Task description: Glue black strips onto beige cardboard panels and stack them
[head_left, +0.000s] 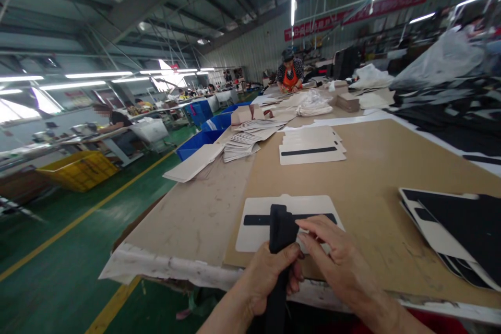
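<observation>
My left hand (274, 271) is wrapped round a bundle of black fabric strips (278, 235), which stands up from the fist and hangs below it. My right hand (332, 250) is beside the bundle, fingers stretched towards its right edge. Its fingertips are close to or touching the strips, with the thumb and forefinger a little apart. Behind the bundle, a pale board panel (252, 240) lies flat on the table, a black strip (256, 219) running across it. Part of that panel is hidden by my hands.
Farther up the brown tabletop (376, 167) is a fanned stack of pale panels (309, 154). Black and pale pieces (457, 224) lie at right. Card stacks (242, 145) and blue bins (195, 143) line the left. A person in an orange apron (289, 79) stands at the far end.
</observation>
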Demonstrator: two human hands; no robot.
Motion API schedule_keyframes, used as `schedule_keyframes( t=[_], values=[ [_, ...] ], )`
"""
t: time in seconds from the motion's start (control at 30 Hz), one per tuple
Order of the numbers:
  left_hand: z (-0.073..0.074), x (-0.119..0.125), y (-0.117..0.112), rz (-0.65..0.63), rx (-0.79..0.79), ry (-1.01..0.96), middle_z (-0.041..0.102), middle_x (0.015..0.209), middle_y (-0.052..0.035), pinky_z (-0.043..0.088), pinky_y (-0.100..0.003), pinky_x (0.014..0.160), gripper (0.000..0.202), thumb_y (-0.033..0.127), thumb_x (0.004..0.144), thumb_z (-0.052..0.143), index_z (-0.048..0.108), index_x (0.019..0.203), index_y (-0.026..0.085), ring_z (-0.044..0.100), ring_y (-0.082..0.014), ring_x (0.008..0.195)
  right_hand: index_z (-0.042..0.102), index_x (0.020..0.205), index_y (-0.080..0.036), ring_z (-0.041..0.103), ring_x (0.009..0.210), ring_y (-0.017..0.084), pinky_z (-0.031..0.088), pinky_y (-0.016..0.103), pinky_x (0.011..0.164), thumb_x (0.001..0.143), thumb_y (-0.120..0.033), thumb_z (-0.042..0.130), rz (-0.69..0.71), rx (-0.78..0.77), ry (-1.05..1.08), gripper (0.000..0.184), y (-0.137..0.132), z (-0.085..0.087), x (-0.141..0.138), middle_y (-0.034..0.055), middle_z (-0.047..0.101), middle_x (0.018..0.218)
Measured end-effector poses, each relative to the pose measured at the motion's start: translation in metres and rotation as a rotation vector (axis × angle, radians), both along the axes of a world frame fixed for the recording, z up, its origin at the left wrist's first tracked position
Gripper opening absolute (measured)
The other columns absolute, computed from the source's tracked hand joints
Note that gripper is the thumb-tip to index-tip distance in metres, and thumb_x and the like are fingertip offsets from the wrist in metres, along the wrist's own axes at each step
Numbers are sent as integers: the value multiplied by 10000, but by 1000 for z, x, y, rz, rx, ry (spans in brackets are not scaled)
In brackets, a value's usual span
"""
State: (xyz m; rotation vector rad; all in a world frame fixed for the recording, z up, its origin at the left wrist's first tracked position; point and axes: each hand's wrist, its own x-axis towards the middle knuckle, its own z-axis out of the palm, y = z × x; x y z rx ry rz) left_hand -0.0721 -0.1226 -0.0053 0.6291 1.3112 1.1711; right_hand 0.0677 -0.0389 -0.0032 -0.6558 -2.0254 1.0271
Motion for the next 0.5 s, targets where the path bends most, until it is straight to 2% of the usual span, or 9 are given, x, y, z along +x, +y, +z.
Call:
schedule_keyframes(
  t=[0.1, 0.17, 0.27, 0.37, 0.43, 0.5],
  values=[
    [-2, 6, 1, 22, -1, -7, 595, 529, 0, 334, -165, 377, 507, 589, 719, 695, 630, 855, 105, 489, -67, 382, 688, 1073, -229, 618, 889, 168, 476, 288, 794, 930, -275, 520, -76, 169, 70, 225, 0, -6, -3, 54, 662, 1000],
    [-2, 6, 1, 63, 5, -46, 596, 533, 8, 329, -164, 378, 513, 593, 709, 703, 630, 867, 110, 488, -63, 382, 702, 941, -222, 610, 822, 163, 472, 278, 747, 915, -283, 541, -84, 125, 115, 174, 2, -5, -4, 42, 661, 914],
    [2, 1, -2, 96, 31, -106, 647, 602, -16, 345, -172, 387, 558, 605, 663, 734, 624, 910, 117, 527, -75, 409, 656, 772, -219, 564, 701, 148, 451, 257, 648, 870, -360, 604, -140, -200, 216, 179, 8, 1, -3, 9, 625, 747],
    [11, -4, -6, 42, 64, -59, 688, 662, -62, 344, -189, 383, 595, 598, 675, 727, 630, 971, 91, 535, -85, 402, 615, 753, -218, 550, 689, 133, 459, 238, 651, 791, -436, 696, -170, -598, 431, 236, 11, 5, -4, -12, 616, 721],
    [17, -4, -7, 27, 75, -26, 691, 661, -67, 343, -196, 386, 598, 587, 706, 703, 632, 1017, 81, 526, -86, 389, 604, 777, -218, 569, 690, 126, 481, 243, 675, 748, -446, 746, -84, -796, 523, 270, 6, 6, -8, -16, 624, 746],
    [21, -1, -7, 51, 80, -8, 692, 663, -65, 360, -202, 401, 595, 587, 733, 675, 631, 1051, 87, 530, -90, 394, 602, 815, -222, 572, 587, 123, 493, 260, 609, 755, -456, 744, 114, -949, 526, 280, -5, 6, -13, -31, 592, 667]
  ],
)
